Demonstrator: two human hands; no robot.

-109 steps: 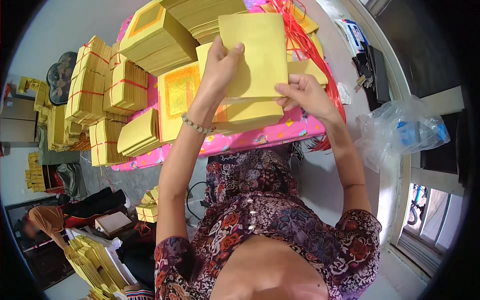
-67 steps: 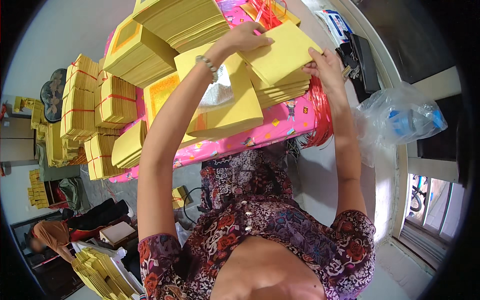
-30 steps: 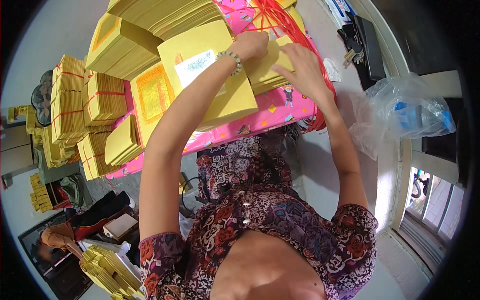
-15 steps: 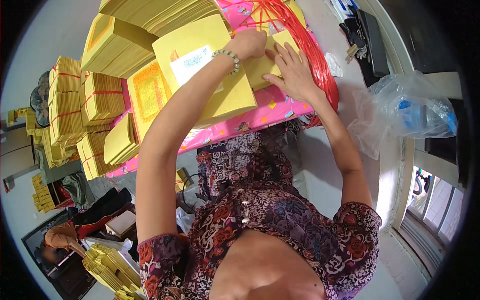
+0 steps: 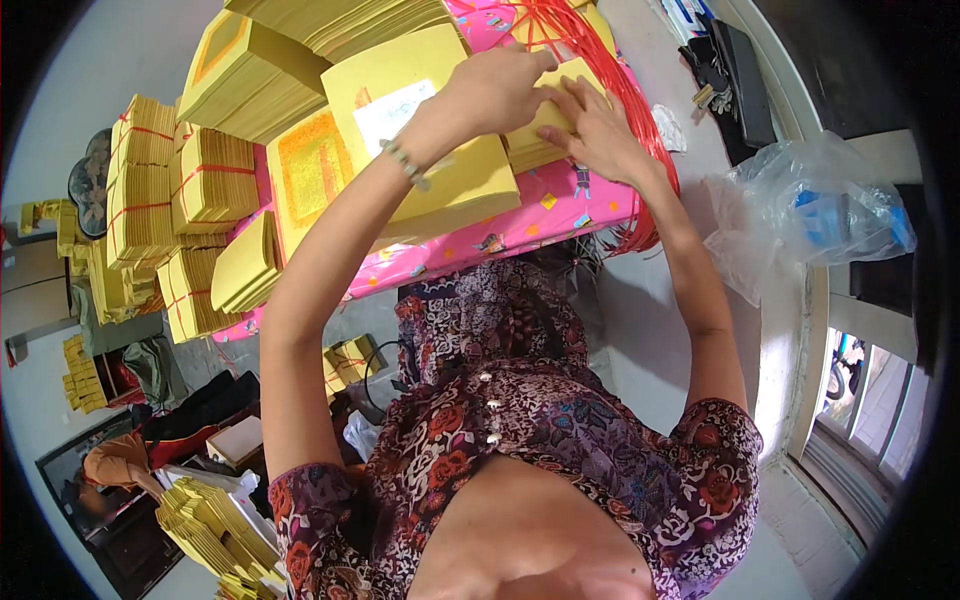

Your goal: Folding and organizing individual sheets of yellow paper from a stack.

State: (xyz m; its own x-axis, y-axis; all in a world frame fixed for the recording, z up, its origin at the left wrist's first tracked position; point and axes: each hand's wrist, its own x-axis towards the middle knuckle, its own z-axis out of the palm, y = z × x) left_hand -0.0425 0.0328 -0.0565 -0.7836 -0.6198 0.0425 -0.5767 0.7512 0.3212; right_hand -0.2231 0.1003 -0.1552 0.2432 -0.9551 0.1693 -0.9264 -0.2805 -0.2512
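A small stack of yellow paper [image 5: 533,150] lies on the pink patterned table cover [image 5: 560,205], under my two hands. My left hand [image 5: 497,88], with a beaded bracelet at the wrist, bends over its left side, fingers loosely curved and apart. On its right part rests my right hand [image 5: 603,135], open, with fingers spread and thumb out toward the left. Just left of it stands a thick yellow paper stack [image 5: 455,190] with a white printed sheet [image 5: 393,113] on top, partly behind my left wrist. A bundle of red plastic strings [image 5: 650,150] runs along the right side.
Tall yellow paper stacks [image 5: 255,85] stand at the far left, beside red-tied bundles [image 5: 215,180] and an orange-printed stack [image 5: 312,175]. To the right are a clear plastic bag [image 5: 800,205] and a dark case [image 5: 745,85]. More yellow paper [image 5: 215,525] lies at lower left.
My left hand has loosened from a closed fist, its fingers reaching out, and its forearm has shifted left. My right fingers have bent slightly on the small stack.
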